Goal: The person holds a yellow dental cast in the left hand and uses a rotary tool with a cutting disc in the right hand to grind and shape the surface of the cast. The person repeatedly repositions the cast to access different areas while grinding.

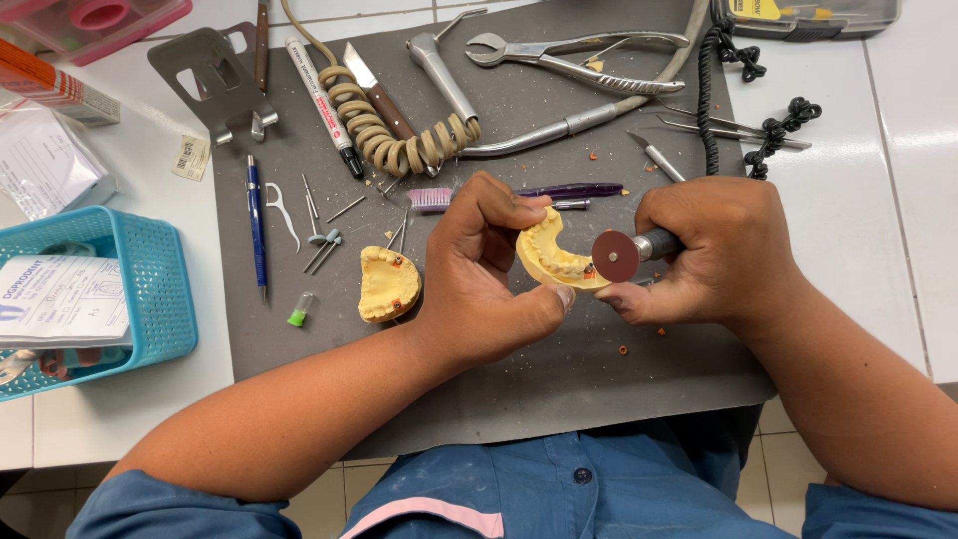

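Head view: a technician's left hand (486, 268) grips a yellow dental cast (550, 258) while the right hand (711, 252) clasps a handpiece with a red disc (616, 256).

Disc touches the cast's right end, the arch open toward the left palm. Left of the mat, a blue basket (150, 289) holds a white printed packet (62, 299); a clear sachet (45, 160) and a small barcode label (190, 157) lie above it.

pink box (95, 20) cut off upper left | handpiece body buried in right hand (714, 255) | blue basket (150, 289) clipped at left edge
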